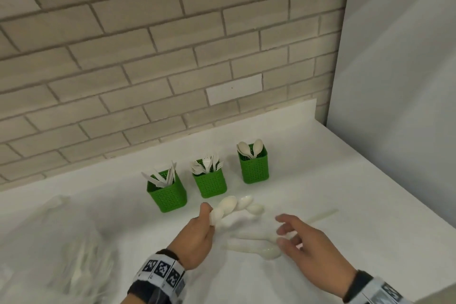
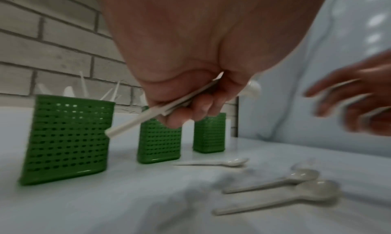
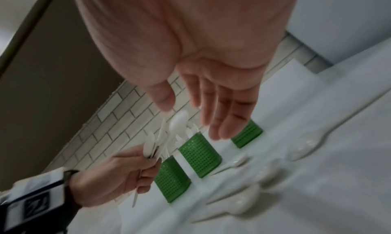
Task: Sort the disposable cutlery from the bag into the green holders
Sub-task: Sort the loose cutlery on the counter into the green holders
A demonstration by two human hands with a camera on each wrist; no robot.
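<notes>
- Left hand (image 1: 195, 237) is seen curled round a small bunch of white plastic spoons (image 1: 228, 207), gripped by the handles; bowls are fanned out past the thumb, twd the holders.
- Right hand (image 1: 307, 242) is held loose & spread, nothing grasped, hovering just over the loose spoons (image 1: 256, 247) lying on the counter (image 1: 345, 180); contact can't be told (blur).
- Just beyond the L hand, 3 green perforated holders are stood in a row: knife holder (image 1: 167, 195) nearest it, fork holder (image 1: 209, 184) in the middle, spoon holder (image 1: 254, 168) furthest, more ahead of the R hand.
- One more spoon (image 2: 213, 162) is seen lying flat btwn the hands & the holders.
- Far side of the L hand, a clear plastic bag (image 1: 61, 242) is slumped on the counter, contents blurred.
- Surface is plain white, matte; beige brick wall (image 1: 148, 57) is met behind the holders, a pale grey panel (image 1: 394, 81) at the R hand's outer side.
</notes>
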